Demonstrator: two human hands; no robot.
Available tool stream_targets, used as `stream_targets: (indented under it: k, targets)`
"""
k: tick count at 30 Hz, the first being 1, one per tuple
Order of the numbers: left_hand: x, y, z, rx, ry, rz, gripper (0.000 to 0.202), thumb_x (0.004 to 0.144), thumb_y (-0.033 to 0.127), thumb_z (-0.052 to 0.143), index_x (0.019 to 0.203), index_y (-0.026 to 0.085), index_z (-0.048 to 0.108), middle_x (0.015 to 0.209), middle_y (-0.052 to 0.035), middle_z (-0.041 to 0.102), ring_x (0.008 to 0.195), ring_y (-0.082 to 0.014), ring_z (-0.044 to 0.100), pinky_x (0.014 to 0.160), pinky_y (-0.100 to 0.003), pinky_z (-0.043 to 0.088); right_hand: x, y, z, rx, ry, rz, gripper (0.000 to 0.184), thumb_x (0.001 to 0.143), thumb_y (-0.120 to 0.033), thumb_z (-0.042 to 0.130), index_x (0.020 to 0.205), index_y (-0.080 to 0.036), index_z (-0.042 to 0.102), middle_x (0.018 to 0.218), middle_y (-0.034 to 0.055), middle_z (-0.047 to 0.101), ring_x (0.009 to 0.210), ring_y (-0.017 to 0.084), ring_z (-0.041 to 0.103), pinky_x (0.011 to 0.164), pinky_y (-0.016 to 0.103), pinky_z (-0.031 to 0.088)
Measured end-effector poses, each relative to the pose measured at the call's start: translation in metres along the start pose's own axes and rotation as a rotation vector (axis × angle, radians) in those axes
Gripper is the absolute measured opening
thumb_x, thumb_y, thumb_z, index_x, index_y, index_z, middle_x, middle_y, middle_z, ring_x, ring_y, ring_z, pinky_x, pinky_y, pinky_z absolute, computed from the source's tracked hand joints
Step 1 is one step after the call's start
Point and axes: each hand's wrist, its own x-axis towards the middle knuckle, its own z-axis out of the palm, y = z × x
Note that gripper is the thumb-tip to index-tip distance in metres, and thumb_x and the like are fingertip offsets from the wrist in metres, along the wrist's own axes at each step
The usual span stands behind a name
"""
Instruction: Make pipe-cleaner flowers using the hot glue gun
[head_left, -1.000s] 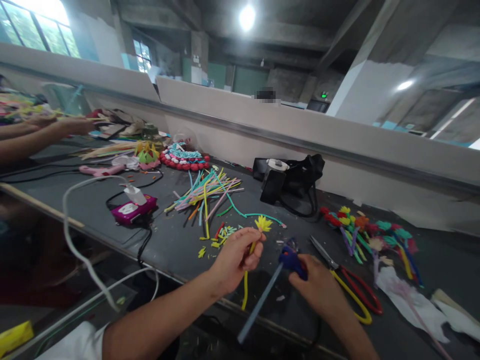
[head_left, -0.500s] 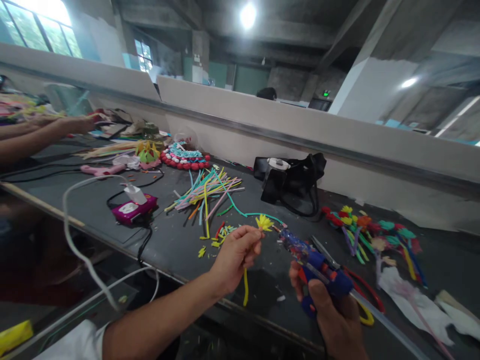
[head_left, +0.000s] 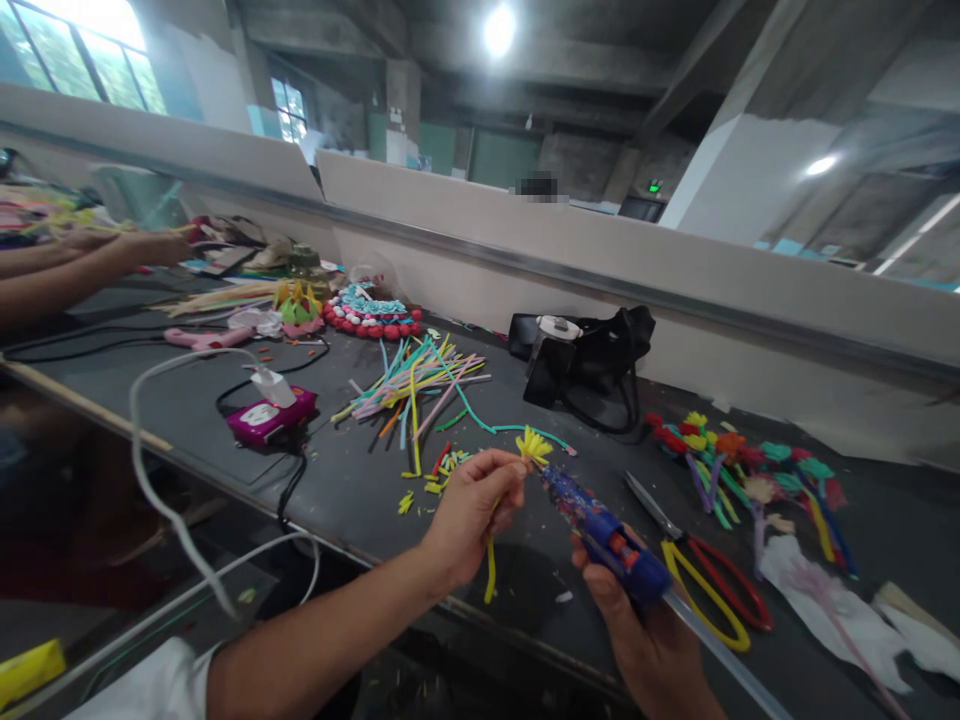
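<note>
My left hand (head_left: 480,510) pinches a yellow pipe-cleaner flower (head_left: 533,445), its petals fanned out above the fingertips. A yellow stem (head_left: 490,572) hangs below that hand. My right hand (head_left: 649,625) is wrapped round a blue hot glue gun (head_left: 604,525), with a clear glue stick (head_left: 720,645) coming out of its rear. The nozzle points up and left, at the underside of the flower; whether it touches cannot be made out. Short yellow cut pieces (head_left: 406,502) lie on the table left of my left hand.
Scissors with red and yellow handles (head_left: 705,590) lie right of the glue gun. Loose pipe cleaners (head_left: 420,385), a purple power socket (head_left: 270,415), a black bag (head_left: 611,350) and finished flowers (head_left: 697,440) are on the dark table. Another person's hands (head_left: 142,245) work at far left.
My right hand and the glue gun have shifted left, bringing the nozzle under the flower and uncovering the scissors. The flower has tipped more upright; my left hand has barely moved.
</note>
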Motion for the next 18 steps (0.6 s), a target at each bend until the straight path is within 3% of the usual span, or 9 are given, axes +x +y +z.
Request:
stream_targets:
  k: [11, 18]
  targets:
    - [-0.002, 0.001, 0.001, 0.023, 0.004, 0.01, 0.015, 0.073, 0.029, 0.069, 0.075, 0.016, 0.063, 0.053, 0.0041, 0.051, 0.04, -0.0035, 0.03, 0.038, -0.018, 0.018, -0.001, 0.013, -0.001, -0.171, -0.028, -0.068, 0.032, 0.089, -0.051, 0.051, 0.076, -0.024, 0.061, 0.065, 0.0006, 0.064, 0.057, 0.017, 0.06, 0.052, 0.025, 0.048]
    - [-0.002, 0.001, 0.001, 0.023, 0.009, 0.012, 0.015, 0.073, 0.029, 0.069, 0.075, 0.015, 0.063, 0.053, 0.004, 0.051, 0.04, -0.0034, 0.03, 0.038, -0.018, 0.019, 0.001, 0.007, -0.003, -0.26, -0.027, -0.066, 0.04, 0.091, -0.056, 0.046, 0.072, -0.025, 0.062, 0.059, 0.0003, 0.063, 0.053, 0.017, 0.06, 0.049, 0.026, 0.047]
